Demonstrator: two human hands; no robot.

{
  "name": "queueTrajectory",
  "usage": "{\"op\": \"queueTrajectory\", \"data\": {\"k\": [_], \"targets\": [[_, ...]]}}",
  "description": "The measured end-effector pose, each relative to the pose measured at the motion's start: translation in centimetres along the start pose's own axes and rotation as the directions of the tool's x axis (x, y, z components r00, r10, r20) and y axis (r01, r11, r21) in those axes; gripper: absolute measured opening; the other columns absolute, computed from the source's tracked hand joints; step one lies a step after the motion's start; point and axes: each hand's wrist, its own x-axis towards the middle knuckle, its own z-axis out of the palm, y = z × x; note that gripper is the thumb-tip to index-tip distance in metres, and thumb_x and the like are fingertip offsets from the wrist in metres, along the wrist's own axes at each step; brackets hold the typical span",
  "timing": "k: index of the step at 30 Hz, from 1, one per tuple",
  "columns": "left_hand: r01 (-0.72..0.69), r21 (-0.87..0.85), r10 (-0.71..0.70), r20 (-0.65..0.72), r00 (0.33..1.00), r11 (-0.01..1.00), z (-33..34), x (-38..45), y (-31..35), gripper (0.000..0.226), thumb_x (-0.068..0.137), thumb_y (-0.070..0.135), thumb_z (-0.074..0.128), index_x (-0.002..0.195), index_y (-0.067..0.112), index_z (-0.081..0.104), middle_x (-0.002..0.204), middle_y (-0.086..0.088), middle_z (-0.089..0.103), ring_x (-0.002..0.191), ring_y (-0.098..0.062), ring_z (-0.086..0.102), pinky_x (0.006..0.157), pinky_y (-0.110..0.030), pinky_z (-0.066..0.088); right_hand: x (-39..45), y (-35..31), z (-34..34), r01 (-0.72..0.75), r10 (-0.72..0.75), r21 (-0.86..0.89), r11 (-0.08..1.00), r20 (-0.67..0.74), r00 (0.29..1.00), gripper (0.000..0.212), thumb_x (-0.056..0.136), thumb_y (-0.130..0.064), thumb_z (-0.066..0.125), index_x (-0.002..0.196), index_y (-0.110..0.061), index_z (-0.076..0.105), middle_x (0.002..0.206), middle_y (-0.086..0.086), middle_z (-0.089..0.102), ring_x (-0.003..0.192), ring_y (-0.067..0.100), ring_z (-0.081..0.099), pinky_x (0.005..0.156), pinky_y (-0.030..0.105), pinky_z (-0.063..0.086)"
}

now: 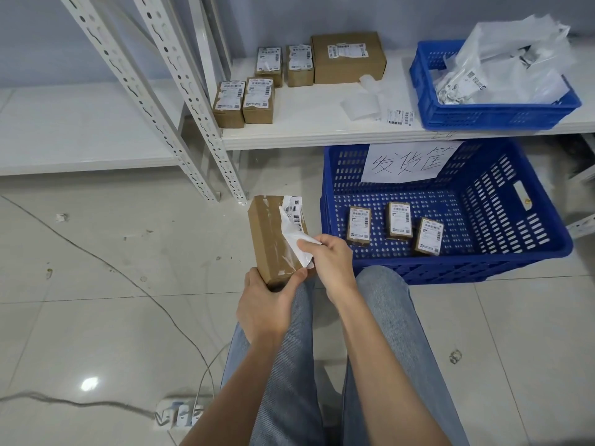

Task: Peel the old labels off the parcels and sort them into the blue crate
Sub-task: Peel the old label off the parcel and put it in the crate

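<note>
While the left hand grips the near end of the oblong brown cardboard parcel, its length pointing away, the right hand pinches the half-lifted white label, seemingly still stuck at the far end.

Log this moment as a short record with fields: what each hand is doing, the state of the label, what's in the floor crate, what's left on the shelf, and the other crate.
left hand: left hand grips the near end of the brown parcel
right hand: right hand pinches the white label
label state: partly peeled, far end still stuck to the parcel
floor crate: blue crate holds three small parcels, paper sign on its back wall
shelf: five labelled boxes, loose label scraps
upper crate: smaller blue crate full of peeled paper
</note>
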Motion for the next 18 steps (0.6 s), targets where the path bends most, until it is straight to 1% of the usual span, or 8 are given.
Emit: {"op": "queueTrajectory", "data": {"k": [2, 4, 10, 14, 16, 18], "targets": [[0.001, -0.003, -0.001, -0.001, 1.0, 1.0, 0.01, 0.01, -0.02, 0.056, 0.069, 0.07, 0.065, 0.093, 0.02, 0.054, 0.079, 0.011, 0.064, 0.07, -0.004, 0.057, 0.06, -0.015, 0.033, -0.07, -0.14, -0.14, -0.008, 0.008, 0.02, 1.0, 0.003, 1.0, 0.013, 0.084, -0.016, 0.068, 0.08, -0.004, 0.069, 0.074, 0.005, 0.065, 0.067, 0.013, 0.058, 0.064, 0.026, 0.045], [0.003, -0.011, -0.003, 0.001, 1.0, 1.0, -0.02, -0.03, -0.03, 0.055, 0.07, 0.068, 0.066, 0.093, 0.02, 0.054, 0.08, 0.01, 0.064, 0.07, -0.003, 0.056, 0.06, -0.015, 0.032, -0.16, -0.3, -0.27, -0.016, 0.015, 0.047, 0.999, 0.008, 1.0, 0.013, 0.085, -0.016, 0.067, 0.074, -0.009, 0.066, 0.073, 0.002, 0.064, 0.064, 0.01, 0.055, 0.058, 0.019, 0.042], [0.012, -0.029, -0.012, 0.007, 1.0, 1.0, -0.04, 0.0, -0.05, 0.056, 0.069, 0.069, 0.067, 0.094, 0.02, 0.055, 0.081, 0.011, 0.065, 0.071, -0.003, 0.057, 0.06, -0.015, 0.033, -0.42, -0.8, -0.59, -0.051, 0.05, 0.124, 0.991, 0.014, 0.999, 0.016, 0.087, -0.013, 0.066, 0.071, -0.014, 0.062, 0.071, -0.001, 0.061, 0.065, 0.009, 0.054, 0.058, 0.018, 0.041], [0.013, -0.025, -0.013, 0.012, 1.0, 1.0, -0.03, 0.13, -0.27, 0.053, 0.072, 0.066, 0.069, 0.095, 0.02, 0.055, 0.084, 0.01, 0.066, 0.074, -0.006, 0.058, 0.061, -0.016, 0.033, -0.35, -0.95, -0.75, -0.065, 0.06, 0.127, 0.99, 0.038, 0.997, 0.014, 0.088, -0.014, 0.065, 0.075, -0.012, 0.062, 0.077, 0.006, 0.062, 0.066, 0.013, 0.053, 0.058, 0.021, 0.041], [0.009, -0.018, -0.009, 0.01, 1.0, 1.0, 0.05, 0.23, -0.42, 0.052, 0.074, 0.065, 0.069, 0.095, 0.02, 0.055, 0.085, 0.008, 0.066, 0.075, -0.009, 0.059, 0.061, -0.018, 0.034, -0.28, -0.98, -0.84, -0.072, 0.067, 0.132, 0.989, 0.043, 0.997, 0.014, 0.089, -0.014, 0.064, 0.076, -0.013, 0.061, 0.077, 0.004, 0.062, 0.065, 0.01, 0.053, 0.057, 0.019, 0.041], [0.011, -0.017, -0.011, 0.01, 1.0, 1.0, 0.08, 0.28, -0.42, 0.053, 0.074, 0.065, 0.069, 0.095, 0.019, 0.055, 0.086, 0.008, 0.066, 0.076, -0.009, 0.059, 0.062, -0.018, 0.034, -0.3, -0.92, -0.84, -0.077, 0.073, 0.156, 0.985, 0.033, 0.997, 0.017, 0.09, -0.014, 0.064, 0.073, -0.015, 0.059, 0.075, 0.001, 0.06, 0.066, 0.009, 0.053, 0.06, 0.02, 0.041]]}}
